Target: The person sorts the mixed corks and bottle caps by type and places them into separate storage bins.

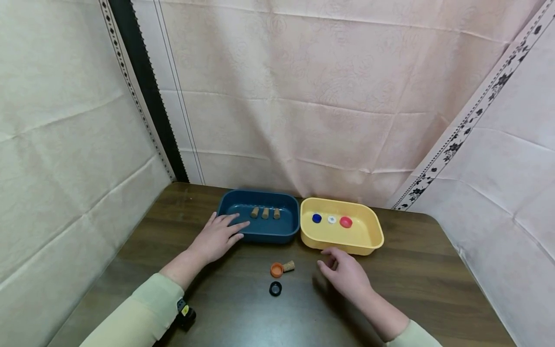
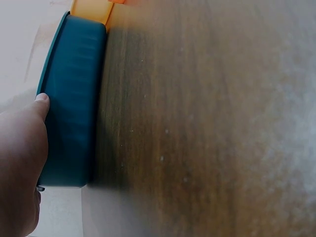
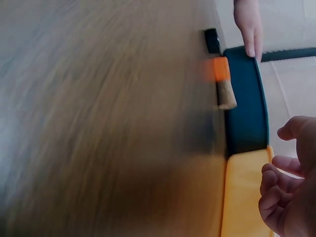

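My left hand (image 1: pixel 217 237) lies with spread, straight fingers over the left end of the blue tray (image 1: pixel 264 238), thumb at its rim in the left wrist view. Three corks (image 1: pixel 265 213) lie in that tray. My right hand (image 1: pixel 347 274) hovers by the front edge of the yellow tray (image 1: pixel 368 233), its fingers loosely bent and holding nothing. Inside the yellow tray are a blue cap (image 1: pixel 317 218), a white cap (image 1: pixel 331 219) and a red cap (image 1: pixel 346 222). Between my hands, an orange cap (image 1: pixel 276 270) sits against another cork (image 1: pixel 289 266), with a black cap (image 1: pixel 275 288) nearer me.
Both trays stand side by side near the back of the brown wooden table (image 1: pixel 243 313). Pale cloth (image 1: pixel 303 96) hangs behind the table and along both sides. A dark device (image 1: pixel 186 313) is strapped at my left wrist.
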### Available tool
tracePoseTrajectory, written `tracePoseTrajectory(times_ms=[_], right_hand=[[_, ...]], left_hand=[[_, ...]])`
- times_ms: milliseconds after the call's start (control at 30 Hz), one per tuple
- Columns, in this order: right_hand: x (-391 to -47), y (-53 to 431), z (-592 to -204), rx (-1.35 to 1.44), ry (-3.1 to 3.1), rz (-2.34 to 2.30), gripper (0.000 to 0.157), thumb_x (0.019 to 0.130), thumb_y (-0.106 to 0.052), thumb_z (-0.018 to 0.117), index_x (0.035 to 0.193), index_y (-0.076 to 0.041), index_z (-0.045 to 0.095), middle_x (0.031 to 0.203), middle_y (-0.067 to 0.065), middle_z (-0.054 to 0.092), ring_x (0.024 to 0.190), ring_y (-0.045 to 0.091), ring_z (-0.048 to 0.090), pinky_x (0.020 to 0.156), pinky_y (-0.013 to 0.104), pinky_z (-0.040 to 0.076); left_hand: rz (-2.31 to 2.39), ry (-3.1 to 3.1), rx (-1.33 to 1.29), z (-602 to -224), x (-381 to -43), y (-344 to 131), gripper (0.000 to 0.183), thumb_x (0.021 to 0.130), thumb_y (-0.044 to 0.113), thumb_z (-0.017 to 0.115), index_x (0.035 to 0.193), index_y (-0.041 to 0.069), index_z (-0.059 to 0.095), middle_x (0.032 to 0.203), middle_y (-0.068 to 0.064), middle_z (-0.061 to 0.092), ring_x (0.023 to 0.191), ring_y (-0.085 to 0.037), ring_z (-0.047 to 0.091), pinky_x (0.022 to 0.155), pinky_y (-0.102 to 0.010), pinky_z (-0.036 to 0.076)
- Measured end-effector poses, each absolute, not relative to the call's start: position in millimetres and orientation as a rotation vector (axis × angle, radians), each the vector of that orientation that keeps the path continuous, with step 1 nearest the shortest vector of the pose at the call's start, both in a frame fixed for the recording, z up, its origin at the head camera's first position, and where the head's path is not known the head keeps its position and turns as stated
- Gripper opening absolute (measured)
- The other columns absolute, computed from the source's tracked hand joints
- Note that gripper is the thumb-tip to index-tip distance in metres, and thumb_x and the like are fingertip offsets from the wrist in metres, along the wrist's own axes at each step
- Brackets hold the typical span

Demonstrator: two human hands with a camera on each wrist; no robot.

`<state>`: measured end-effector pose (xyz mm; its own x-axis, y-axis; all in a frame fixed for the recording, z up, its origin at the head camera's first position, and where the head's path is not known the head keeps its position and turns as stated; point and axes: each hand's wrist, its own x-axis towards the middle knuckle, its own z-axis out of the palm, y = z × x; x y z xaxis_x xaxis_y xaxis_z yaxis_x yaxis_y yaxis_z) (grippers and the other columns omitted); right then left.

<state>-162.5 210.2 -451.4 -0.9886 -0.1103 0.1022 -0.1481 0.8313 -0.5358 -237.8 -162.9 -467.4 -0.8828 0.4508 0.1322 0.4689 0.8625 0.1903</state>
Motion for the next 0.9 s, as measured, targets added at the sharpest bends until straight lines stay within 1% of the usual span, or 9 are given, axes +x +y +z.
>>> tracePoseTrajectory(times_ms=[233, 400, 467, 600, 667, 767, 900], right_hand=[[-167.9, 187.5, -457.9, 0.32, -3.064, 0.783, 0.035, 0.088, -0.036, 0.075, 0.116, -0.016, 0.069, 0.084, -0.007, 0.063, 0.072, 0.01, 0.055, 0.068, 0.032, 0.053], [-171.3, 173.2, -462.8, 0.445, -3.102, 0.664, 0.036, 0.09, -0.039, 0.072, 0.119, -0.018, 0.067, 0.093, -0.005, 0.063, 0.076, 0.009, 0.056, 0.07, 0.033, 0.054], [-172.2, 168.1, -464.1, 0.498, -3.103, 0.616, 0.036, 0.09, -0.039, 0.072, 0.119, -0.019, 0.067, 0.093, -0.005, 0.061, 0.074, 0.009, 0.055, 0.068, 0.032, 0.053], [-174.8, 159.4, -466.0, 0.615, -3.089, 0.522, 0.037, 0.089, -0.04, 0.073, 0.119, -0.019, 0.067, 0.087, -0.005, 0.056, 0.069, 0.01, 0.051, 0.059, 0.027, 0.047], [-176.6, 156.3, -467.7, 0.672, -3.086, 0.469, 0.036, 0.09, -0.041, 0.072, 0.119, -0.02, 0.068, 0.085, -0.006, 0.054, 0.068, 0.01, 0.049, 0.056, 0.026, 0.044], [-178.0, 153.0, -469.6, 0.753, -3.074, 0.415, 0.035, 0.091, -0.042, 0.071, 0.119, -0.022, 0.069, 0.086, -0.007, 0.052, 0.07, 0.01, 0.048, 0.056, 0.025, 0.043], [-178.7, 149.9, -468.8, 0.812, -3.056, 0.412, 0.034, 0.092, -0.043, 0.07, 0.118, -0.023, 0.07, 0.089, -0.007, 0.053, 0.074, 0.009, 0.049, 0.059, 0.025, 0.046]], left_hand=[[-0.328, -2.936, -0.742, -467.5, -237.5, -161.7, 0.047, 0.104, 0.046, 0.047, 0.149, 0.033, 0.047, 0.155, -0.009, 0.04, 0.141, -0.037, 0.035, 0.117, -0.063, 0.01], [-0.329, -2.939, -0.741, -467.7, -237.1, -161.3, 0.047, 0.104, 0.046, 0.047, 0.149, 0.034, 0.046, 0.156, -0.009, 0.039, 0.142, -0.037, 0.035, 0.117, -0.063, 0.01], [-0.331, -2.944, -0.737, -468.0, -236.8, -161.5, 0.047, 0.104, 0.046, 0.047, 0.149, 0.034, 0.046, 0.156, -0.009, 0.039, 0.142, -0.037, 0.034, 0.117, -0.062, 0.01], [-0.331, -2.943, -0.734, -467.1, -236.4, -162.1, 0.047, 0.104, 0.046, 0.047, 0.149, 0.033, 0.047, 0.156, -0.009, 0.039, 0.142, -0.037, 0.034, 0.117, -0.062, 0.01], [-0.329, -2.939, -0.739, -466.0, -235.7, -162.0, 0.047, 0.104, 0.046, 0.046, 0.149, 0.032, 0.047, 0.156, -0.01, 0.039, 0.141, -0.038, 0.035, 0.117, -0.063, 0.01], [-0.329, -2.944, -0.739, -466.0, -235.9, -162.0, 0.047, 0.104, 0.046, 0.046, 0.149, 0.033, 0.046, 0.156, -0.009, 0.039, 0.142, -0.037, 0.035, 0.117, -0.062, 0.01], [-0.324, -2.947, -0.737, -467.6, -238.1, -162.4, 0.047, 0.104, 0.046, 0.046, 0.149, 0.034, 0.046, 0.156, -0.009, 0.038, 0.142, -0.037, 0.034, 0.117, -0.062, 0.01]])
